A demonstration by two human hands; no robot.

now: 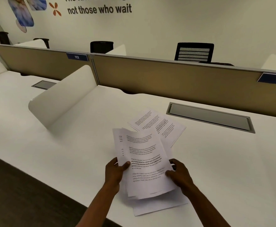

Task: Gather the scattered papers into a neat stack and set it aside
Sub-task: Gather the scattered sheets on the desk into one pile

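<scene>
A loose bundle of printed white papers (146, 161) is lifted slightly off the white desk (60, 153), its sheets uneven at the edges. My left hand (115, 173) grips the bundle's left edge, thumb on top. My right hand (180, 175) holds the right edge with fingers curled on the top sheet. Farther back, a few printed sheets (160, 125) lie fanned flat on the desk. One more sheet (158, 207) lies on the desk under the bundle, near the front edge.
A grey cable hatch (210, 117) is set in the desk at the back right. A white curved divider (63, 95) stands to the left. A tan partition (166, 77) runs along the back. The desk's front edge (52, 182) drops to dark floor.
</scene>
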